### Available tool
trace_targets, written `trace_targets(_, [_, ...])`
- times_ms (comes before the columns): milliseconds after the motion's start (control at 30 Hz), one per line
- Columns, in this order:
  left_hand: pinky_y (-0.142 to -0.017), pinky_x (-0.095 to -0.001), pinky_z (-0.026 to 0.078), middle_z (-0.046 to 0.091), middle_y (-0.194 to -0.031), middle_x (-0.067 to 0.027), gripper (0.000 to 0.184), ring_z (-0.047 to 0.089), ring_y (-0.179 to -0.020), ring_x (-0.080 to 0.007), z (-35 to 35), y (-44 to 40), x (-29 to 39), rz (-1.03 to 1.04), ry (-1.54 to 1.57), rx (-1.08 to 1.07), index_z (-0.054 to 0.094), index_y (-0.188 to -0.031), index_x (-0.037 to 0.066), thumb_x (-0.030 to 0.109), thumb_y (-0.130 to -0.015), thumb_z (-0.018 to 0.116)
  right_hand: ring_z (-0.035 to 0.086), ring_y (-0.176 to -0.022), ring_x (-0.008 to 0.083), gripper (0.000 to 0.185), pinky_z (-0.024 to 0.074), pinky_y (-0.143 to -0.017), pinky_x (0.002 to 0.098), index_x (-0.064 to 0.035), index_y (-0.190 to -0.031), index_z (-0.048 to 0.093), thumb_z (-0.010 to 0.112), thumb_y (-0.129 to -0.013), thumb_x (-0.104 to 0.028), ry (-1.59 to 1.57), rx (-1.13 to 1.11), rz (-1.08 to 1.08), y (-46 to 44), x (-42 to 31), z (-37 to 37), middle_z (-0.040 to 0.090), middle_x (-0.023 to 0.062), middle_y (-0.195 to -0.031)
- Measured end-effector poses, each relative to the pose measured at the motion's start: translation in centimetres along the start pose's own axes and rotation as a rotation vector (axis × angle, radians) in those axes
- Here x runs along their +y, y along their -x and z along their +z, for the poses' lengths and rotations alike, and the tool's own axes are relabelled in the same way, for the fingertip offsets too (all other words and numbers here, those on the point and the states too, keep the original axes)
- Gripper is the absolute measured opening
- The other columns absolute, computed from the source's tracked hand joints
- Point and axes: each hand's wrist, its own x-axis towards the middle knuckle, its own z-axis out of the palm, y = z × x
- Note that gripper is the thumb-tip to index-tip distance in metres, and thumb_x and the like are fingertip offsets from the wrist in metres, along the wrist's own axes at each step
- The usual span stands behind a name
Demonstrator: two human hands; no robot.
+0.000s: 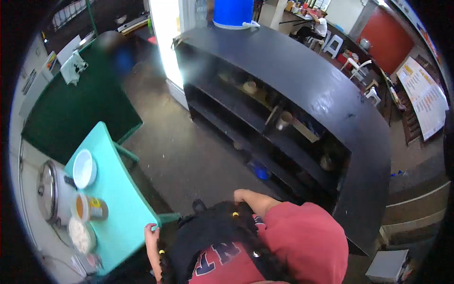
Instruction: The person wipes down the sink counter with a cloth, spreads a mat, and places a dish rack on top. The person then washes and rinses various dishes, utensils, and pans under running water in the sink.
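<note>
My left hand (151,233) is at the near corner of a turquoise table (120,203), its fingers bent over the edge. My right hand (242,195) is in front of my body, beside the black cloth (208,225) over my red shirt. Its fingers are mostly hidden, so I cannot make out whether it holds anything. On the table are a pale blue basin (85,169), a tub with an orange-brown lid (90,208) and a yellow label, and a round container with a whitish top (82,235).
A large steel cooker (52,191) stands by the wall. A curved black counter (302,71) with open shelves holding jars runs along the right. A blue water container (234,13) sits on it. Farther back, a seated person (314,28) and white stools (334,46). A green partition (80,116) stands left.
</note>
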Motion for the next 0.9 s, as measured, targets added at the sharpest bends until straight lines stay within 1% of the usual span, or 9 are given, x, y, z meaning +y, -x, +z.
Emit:
trace_targets(167, [-0.1, -0.0427, 0.048, 0.051, -0.137, -0.0196, 0.027, 0.052, -0.126, -0.0381, -4.7, -26.3, 9.6, 0.142, -0.075, -0.069, 0.062, -0.109, 0.005, 0.011, -0.084, 0.07, 0.064, -0.114, 0.0337, 0.032, 0.05, -0.09, 0.0569, -0.0108, -0.106, 0.074, 0.07, -0.078, -0.026, -0.077, 0.221, 0.131, -0.8, -5.9, -23.3, 0.071, 0.0117, -0.115])
trace_targets(400, [-0.106, -0.044, 0.044, 0.046, -0.143, -0.0202, 0.032, 0.051, -0.128, -0.0393, -1.0, -49.6, 19.3, 0.216, -0.223, -0.191, 0.063, -0.113, 0.005, 0.016, -0.084, 0.071, 0.068, -0.097, 0.0347, 0.02, 0.0509, -0.084, 0.0546, -0.0135, -0.091, 0.075, 0.067, -0.073, -0.018, -0.351, 0.427, 0.192, -6.3, -2.4, -32.2, 0.073, 0.012, -0.098])
trace_targets(500, [-0.107, -0.0439, 0.042, 0.051, -0.138, -0.0222, 0.033, 0.049, -0.13, -0.038, 3.0, -58.4, 13.9, 0.158, -0.241, -0.184, 0.065, -0.111, 0.004, 0.019, -0.083, 0.072, 0.069, -0.086, 0.0355, 0.012, 0.053, -0.078, 0.0499, -0.013, -0.08, 0.074, 0.064, -0.072, -0.014, -0.371, 0.533, 0.123, -12.7, 2.1, -34.9, 0.073, 0.0116, -0.087])
trace_targets(567, [-0.099, -0.045, 0.048, 0.065, -0.117, -0.0221, 0.03, 0.059, -0.119, -0.0367, 5.0, -62.6, 10.3, -0.024, -0.372, -0.293, 0.069, -0.103, 0.003, 0.022, -0.08, 0.072, 0.069, -0.079, 0.0332, 0.018, 0.0546, -0.074, 0.0445, -0.0157, -0.081, 0.077, 0.062, -0.073, -0.011, -0.371, 0.635, 0.149, -15.4, 4.1, -38.1, 0.074, 0.009, -0.082])
trace_targets(633, [-0.087, -0.0476, 0.054, 0.072, -0.093, -0.0189, 0.025, 0.068, -0.097, -0.0382, 5.6, -64.6, 5.4, -0.007, -0.206, -0.408, 0.072, -0.095, 0.003, 0.021, -0.077, 0.072, 0.07, -0.086, 0.0318, 0.03, 0.0551, -0.078, 0.0449, -0.0181, -0.096, 0.079, 0.061, -0.075, -0.01, -0.772, 0.325, 0.132, -15.2, 6.0, -41.5, 0.075, 0.0106, -0.098])
trace_targets(667, [-0.088, -0.0433, 0.054, 0.072, -0.104, -0.018, 0.034, 0.068, -0.101, -0.0313, 6.1, -65.8, 1.4, -0.105, -0.262, -0.525, 0.071, -0.108, 0.004, 0.024, -0.079, 0.072, 0.069, -0.1, 0.0289, 0.045, 0.0543, -0.087, 0.043, -0.0203, -0.12, 0.073, 0.063, -0.077, -0.012, -0.776, 0.275, -0.029, -20.1, 9.5, -37.9, 0.073, 0.0126, -0.115])
trace_targets(700, [-0.089, -0.0391, 0.053, 0.071, -0.116, -0.0171, 0.045, 0.068, -0.105, -0.0244, 5.9, -66.5, 0.0, -0.196, -0.327, -0.645, 0.069, -0.12, 0.005, 0.028, -0.082, 0.073, 0.069, -0.1, 0.0289, 0.045, 0.0543, -0.087, 0.043, -0.0203, -0.12, 0.073, 0.063, -0.077, -0.012, -0.791, 0.271, -0.017, -19.3, 9.7, -38.6, 0.073, 0.0126, -0.115])
trace_targets(833, [-0.084, -0.0404, 0.054, 0.072, -0.108, -0.0173, 0.037, 0.069, -0.098, -0.0267, 3.5, -67.1, -1.8, -0.292, -0.495, -0.766, 0.07, -0.112, 0.006, 0.027, -0.081, 0.071, 0.06, -0.121, 0.0307, 0.065, 0.0474, -0.104, 0.0394, -0.0175, -0.144, 0.054, 0.066, -0.08, -0.02, -0.419, 0.18, 0.349, -13.3, 7.5, -45.2, 0.063, 0.0144, -0.134])
trace_targets(900, [-0.082, -0.041, 0.055, 0.072, -0.104, -0.0174, 0.034, 0.069, -0.094, -0.0278, 2.8, -70.8, -2.3, -0.256, -0.523, -0.792, 0.071, -0.108, 0.006, 0.027, -0.081, 0.07, 0.059, -0.123, 0.0299, 0.062, 0.0472, -0.104, 0.0371, -0.0159, -0.142, 0.055, 0.066, -0.081, -0.021, -0.814, 0.233, 0.147, -8.1, 6.5, -50.3, 0.06, 0.0152, -0.136])
